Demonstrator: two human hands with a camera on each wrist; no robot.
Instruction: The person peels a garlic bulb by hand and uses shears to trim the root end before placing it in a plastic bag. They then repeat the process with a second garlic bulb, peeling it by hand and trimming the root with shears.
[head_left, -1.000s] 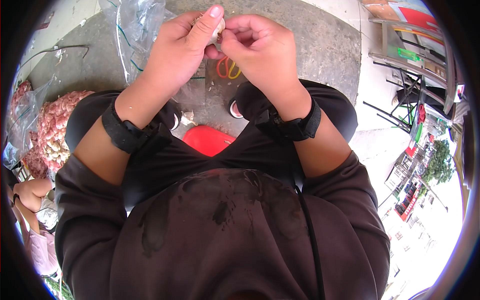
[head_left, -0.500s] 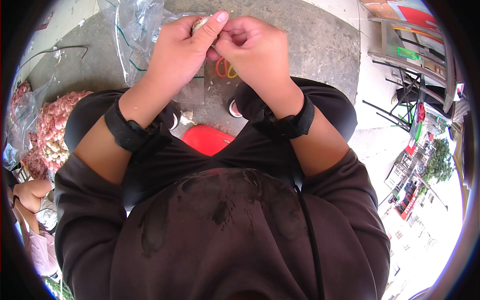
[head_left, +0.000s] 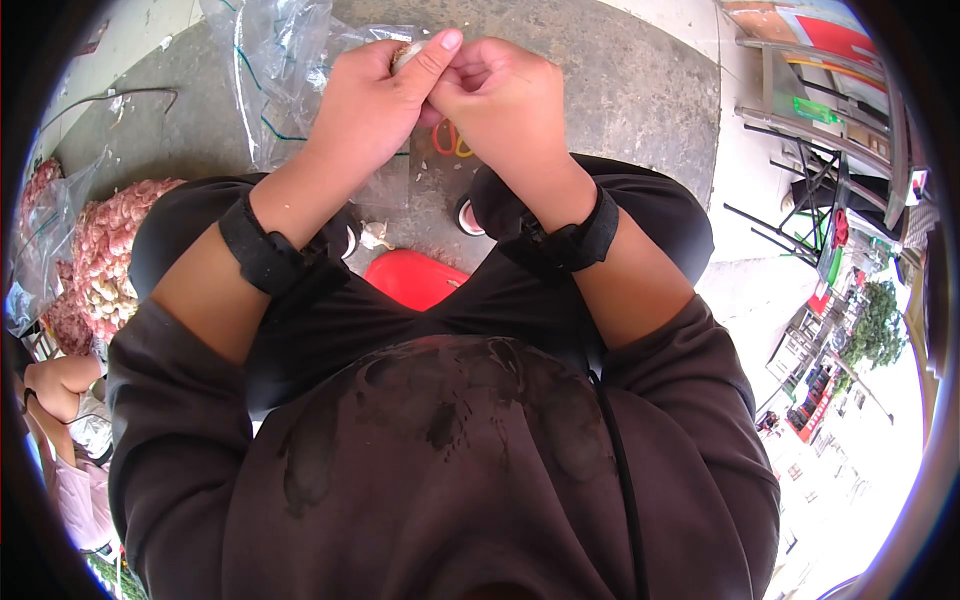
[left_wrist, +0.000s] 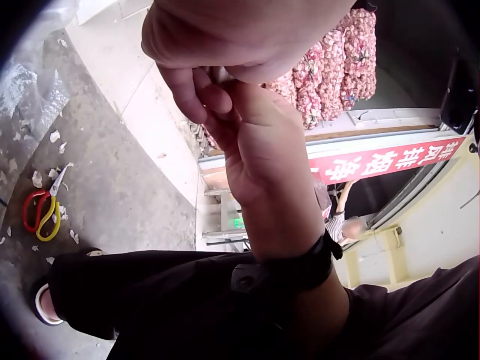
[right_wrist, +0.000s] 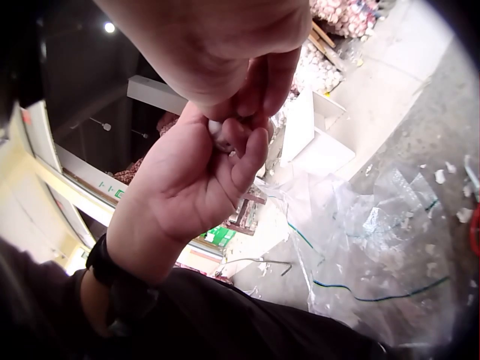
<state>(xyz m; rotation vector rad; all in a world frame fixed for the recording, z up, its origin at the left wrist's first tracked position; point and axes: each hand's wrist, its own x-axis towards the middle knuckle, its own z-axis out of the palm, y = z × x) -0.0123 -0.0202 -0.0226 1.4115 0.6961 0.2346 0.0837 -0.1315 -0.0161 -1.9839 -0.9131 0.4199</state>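
Note:
My left hand (head_left: pixel 375 95) grips a whitish garlic bulb (head_left: pixel 405 56), its thumb laid along the bulb's near side. Most of the bulb is hidden by the fingers; a pale bit of garlic (right_wrist: pixel 216 130) shows between the fingers in the right wrist view. Close against the left thumb, my right hand (head_left: pixel 505 95) has its fingers curled and pinches at the bulb's right side. Scissors (left_wrist: pixel 46 210) with one red and one yellow handle lie on the floor below the hands.
Clear plastic bags (head_left: pixel 280 75) lie on the concrete floor at the left, with garlic skin scraps about. A net sack of garlic (head_left: pixel 125 235) stands beside the left knee. Something red (head_left: pixel 415 280) lies between the legs. Another person's leg (head_left: pixel 65 385) shows at the far left.
My right hand has moved left and closer against the left hand. The garlic bulb, visible between the hands earlier, is now mostly covered by the left thumb.

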